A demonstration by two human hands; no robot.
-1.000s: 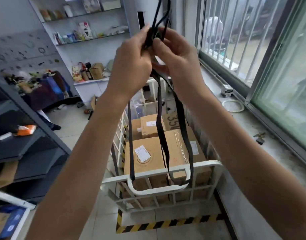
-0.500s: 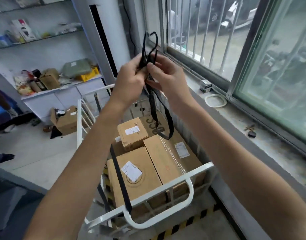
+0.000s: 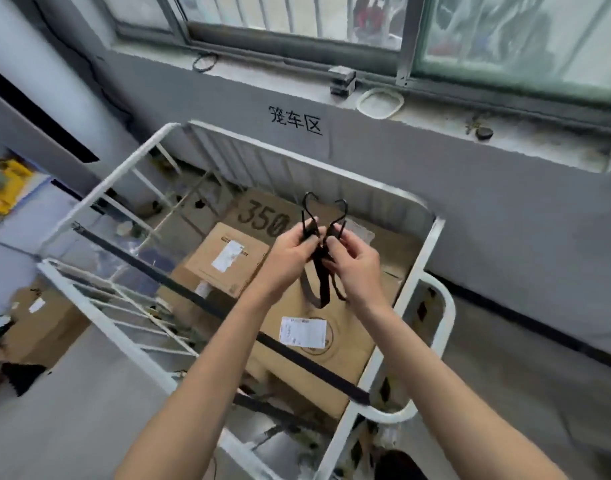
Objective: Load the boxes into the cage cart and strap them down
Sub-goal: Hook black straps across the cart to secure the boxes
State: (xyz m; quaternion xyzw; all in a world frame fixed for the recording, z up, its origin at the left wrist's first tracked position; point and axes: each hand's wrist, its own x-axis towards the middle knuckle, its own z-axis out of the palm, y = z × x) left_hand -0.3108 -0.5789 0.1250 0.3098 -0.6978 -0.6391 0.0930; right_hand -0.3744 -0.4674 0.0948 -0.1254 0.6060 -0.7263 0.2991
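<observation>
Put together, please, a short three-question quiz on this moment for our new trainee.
1. True or false: the cage cart holds no boxes yet.
2. Which thing do the left hand and the right hand pinch? A, a tape roll; B, a hooked black strap; C, a box lid.
3. Fill in: the number printed on the far box is ___.
Key: 1 false; 2 B; 3 350.
</observation>
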